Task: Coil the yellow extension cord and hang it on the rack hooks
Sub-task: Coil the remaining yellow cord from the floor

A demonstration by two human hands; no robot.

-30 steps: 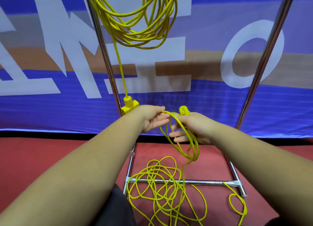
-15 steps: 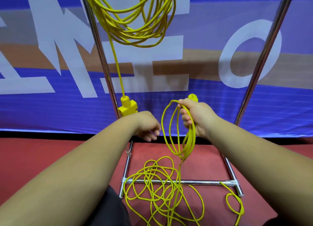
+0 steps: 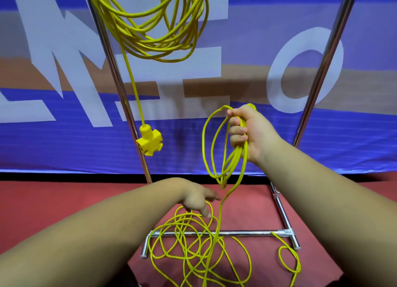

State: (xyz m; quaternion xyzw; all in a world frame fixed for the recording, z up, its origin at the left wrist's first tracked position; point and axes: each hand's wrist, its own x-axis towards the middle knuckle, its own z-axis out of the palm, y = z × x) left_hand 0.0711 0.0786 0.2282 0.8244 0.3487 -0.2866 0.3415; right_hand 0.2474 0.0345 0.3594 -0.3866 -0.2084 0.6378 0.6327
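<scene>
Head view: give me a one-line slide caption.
Right hand grips a few cord loops while the left hand reaches toward the tangled cord on the floor.

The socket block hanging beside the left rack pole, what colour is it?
The socket block is plain yellow, shown best in the head view.

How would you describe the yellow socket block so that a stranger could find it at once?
Find the blue banner behind the metal rack, then follow the rack's left pole downward. Beside it one yellow cord drops from the hanging coil and ends in the socket block. It is the only chunky, cross-shaped yellow piece, dangling free above the red floor.
</scene>
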